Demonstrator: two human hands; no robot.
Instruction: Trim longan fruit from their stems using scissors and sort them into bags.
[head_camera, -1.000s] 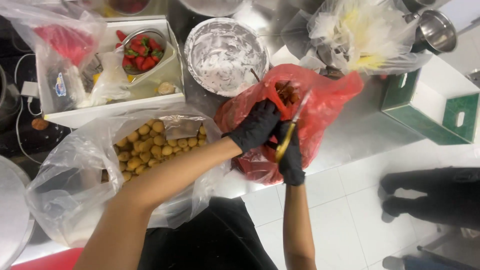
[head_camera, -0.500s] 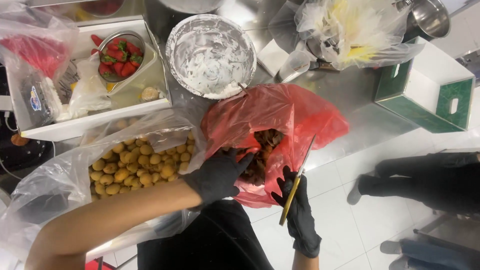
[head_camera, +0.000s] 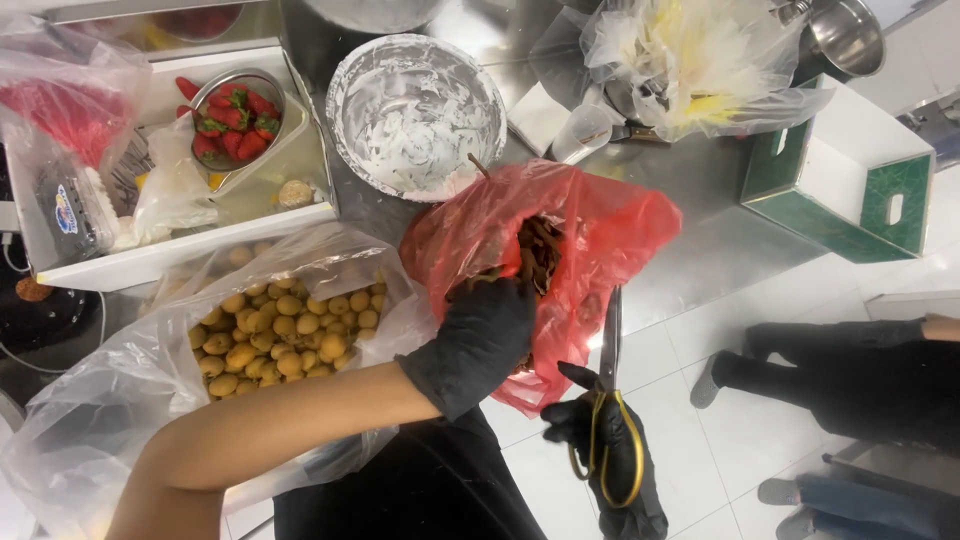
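A food-prep kitchen: steel counter (head_camera: 700, 250), strainer of strawberries (head_camera: 232, 118), cream-smeared mixing bowl (head_camera: 415, 115), bagged small fruit (head_camera: 280, 330).

The left hand's (head_camera: 480, 340) fingertips vanish inside the red bag (head_camera: 600, 230), whose brown contents (head_camera: 538, 255) are too small to identify. Below the right hand (head_camera: 610, 455), its wrist is cut off by the frame's bottom edge.

Red plastic bag (head_camera: 600, 230) open on steel counter edge, brown stems inside; yellow-handled scissors (head_camera: 608, 400) upright, blades closed
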